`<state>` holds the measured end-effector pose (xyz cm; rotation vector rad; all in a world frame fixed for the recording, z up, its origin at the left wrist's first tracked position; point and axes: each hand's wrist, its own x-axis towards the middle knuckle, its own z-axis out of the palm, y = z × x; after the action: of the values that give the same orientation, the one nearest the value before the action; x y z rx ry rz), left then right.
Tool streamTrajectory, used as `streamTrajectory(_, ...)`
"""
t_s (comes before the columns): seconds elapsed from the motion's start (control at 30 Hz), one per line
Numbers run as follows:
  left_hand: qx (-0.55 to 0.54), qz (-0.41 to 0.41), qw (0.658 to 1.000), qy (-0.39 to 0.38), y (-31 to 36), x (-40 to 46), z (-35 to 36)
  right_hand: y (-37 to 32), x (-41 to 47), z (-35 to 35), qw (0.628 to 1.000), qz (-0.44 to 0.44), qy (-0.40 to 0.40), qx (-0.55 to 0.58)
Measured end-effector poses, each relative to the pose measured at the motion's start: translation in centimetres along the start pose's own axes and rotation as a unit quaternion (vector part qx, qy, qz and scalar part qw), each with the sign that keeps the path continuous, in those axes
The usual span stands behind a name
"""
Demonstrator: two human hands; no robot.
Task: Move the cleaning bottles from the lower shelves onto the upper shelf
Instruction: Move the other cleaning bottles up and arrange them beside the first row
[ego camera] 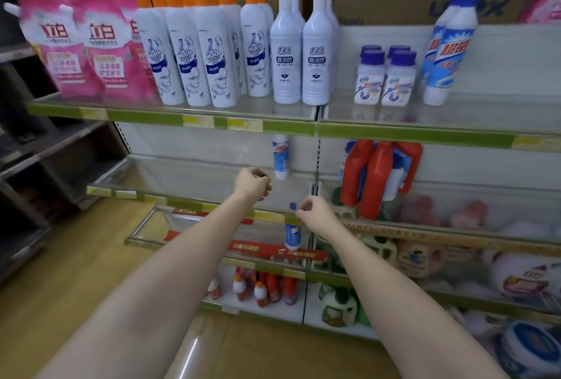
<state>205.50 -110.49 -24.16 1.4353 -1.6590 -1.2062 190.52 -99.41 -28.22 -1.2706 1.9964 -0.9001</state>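
Two blue-and-white cleaning bottles stand on the lower shelves. One bottle (280,156) is at the back of the second shelf. The other bottle (292,234) is on the third shelf, its blue cap (293,206) showing above the second shelf's edge. My left hand (253,183) hovers over the second shelf just left of the first bottle, fingers loosely curled, holding nothing. My right hand (312,213) is right beside the blue cap with curled fingers and grips nothing. Two matching bottles (449,44) stand on the upper shelf (425,117).
The upper shelf also carries orange-capped white bottles (206,50), plain white bottles (300,50), small purple-capped jars (384,78) and pink pouches (88,44). Red jugs (376,178) stand on the second shelf at the right. Small red bottles (261,287) fill the bottom shelf.
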Motion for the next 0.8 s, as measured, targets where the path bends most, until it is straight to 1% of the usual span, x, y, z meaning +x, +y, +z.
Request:
streamTrajectory(0.23,-0.007,-0.014,1.000,-0.011,-1.8,4.5,1.4,0.9,5.4,2.3,0.999,0.027,0.031,0.019)
streamTrajectory(0.53,0.015,-0.067,0.997,-0.018,-2.7,13.9,4.1,2.0,16.7,3.2,0.997,0.053,0.030,0.050)
streamTrajectory(0.67,0.025,-0.082,0.996,-0.009,-3.1,17.5,4.9,2.0,20.8,4.0,0.998,0.046,0.012,0.039)
streamTrajectory(0.8,0.037,-0.096,0.995,-0.006,-4.1,19.9,5.7,2.8,24.2,5.1,0.996,0.044,0.010,0.082)
